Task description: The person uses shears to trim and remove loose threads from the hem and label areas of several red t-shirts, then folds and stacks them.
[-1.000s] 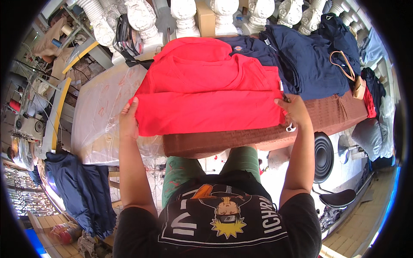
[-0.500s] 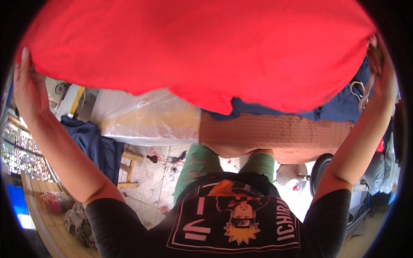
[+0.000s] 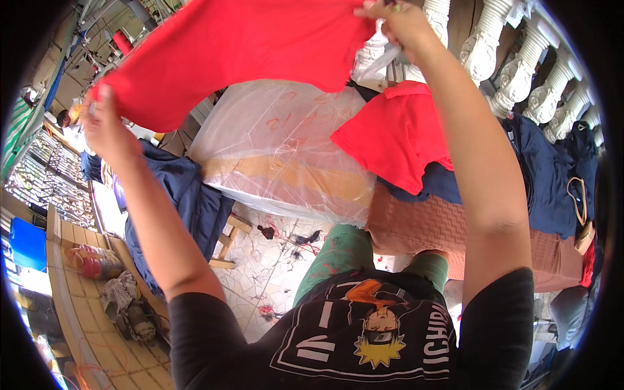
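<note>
A broad piece of red fabric (image 3: 253,45) is stretched in the air between my two hands, its lower edge hanging in a curve. My left hand (image 3: 110,130) grips its left end, the fingers slightly blurred. At the upper right, my right hand (image 3: 406,29) pinches the other end between thumb and fingers. A second red fabric piece (image 3: 400,133) lies over dark blue cloth on the bench with a brown textured cover (image 3: 416,224). Below the raised fabric sits a box wrapped in clear plastic (image 3: 279,130).
Dark blue garments (image 3: 546,175) lie at the right beside white carved balusters (image 3: 517,71). Another dark blue cloth (image 3: 175,188) hangs over a wooden stool (image 3: 227,244) at the left. Thread and scraps litter the tiled floor (image 3: 260,273). A tiled ledge (image 3: 84,312) runs along the lower left.
My view has turned left. The held red fabric appears higher and farther left, uncovering the plastic-wrapped box and the second red piece. Both hands still hold the fabric, now closer together.
</note>
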Demonstrator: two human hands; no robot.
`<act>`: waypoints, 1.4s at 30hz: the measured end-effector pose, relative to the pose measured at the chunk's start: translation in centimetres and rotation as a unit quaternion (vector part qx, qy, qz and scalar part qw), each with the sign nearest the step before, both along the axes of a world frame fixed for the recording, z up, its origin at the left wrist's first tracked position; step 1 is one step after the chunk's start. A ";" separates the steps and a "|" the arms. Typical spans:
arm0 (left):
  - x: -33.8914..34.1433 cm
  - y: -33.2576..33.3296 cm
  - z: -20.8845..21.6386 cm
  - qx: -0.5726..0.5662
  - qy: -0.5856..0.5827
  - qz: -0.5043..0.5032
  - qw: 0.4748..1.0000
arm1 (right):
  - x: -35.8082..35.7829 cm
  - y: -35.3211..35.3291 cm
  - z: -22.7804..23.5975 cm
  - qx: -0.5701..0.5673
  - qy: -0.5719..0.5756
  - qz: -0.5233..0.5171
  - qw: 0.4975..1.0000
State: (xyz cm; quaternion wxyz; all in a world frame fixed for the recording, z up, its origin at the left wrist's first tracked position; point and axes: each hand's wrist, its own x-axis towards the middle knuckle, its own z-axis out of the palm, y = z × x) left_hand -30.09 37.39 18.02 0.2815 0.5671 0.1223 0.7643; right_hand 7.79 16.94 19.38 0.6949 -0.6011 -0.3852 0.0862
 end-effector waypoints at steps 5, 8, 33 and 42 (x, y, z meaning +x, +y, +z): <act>0.9 -0.6 -18.4 -0.157 0.356 -0.085 0.917 | 1.7 -3.6 -2.4 -0.205 -0.168 0.003 0.964; 2.8 -2.1 -25.6 -0.137 0.578 -0.154 0.789 | 6.1 -9.0 -1.6 -0.309 -0.292 -0.015 0.905; 37.0 -17.2 -3.5 0.032 0.486 -0.438 0.756 | 6.9 -36.5 -15.2 -0.286 -0.090 -0.133 0.945; 37.0 -21.3 5.6 0.167 0.533 -0.382 0.736 | 7.3 -35.2 -17.3 -0.189 -0.092 -0.218 0.953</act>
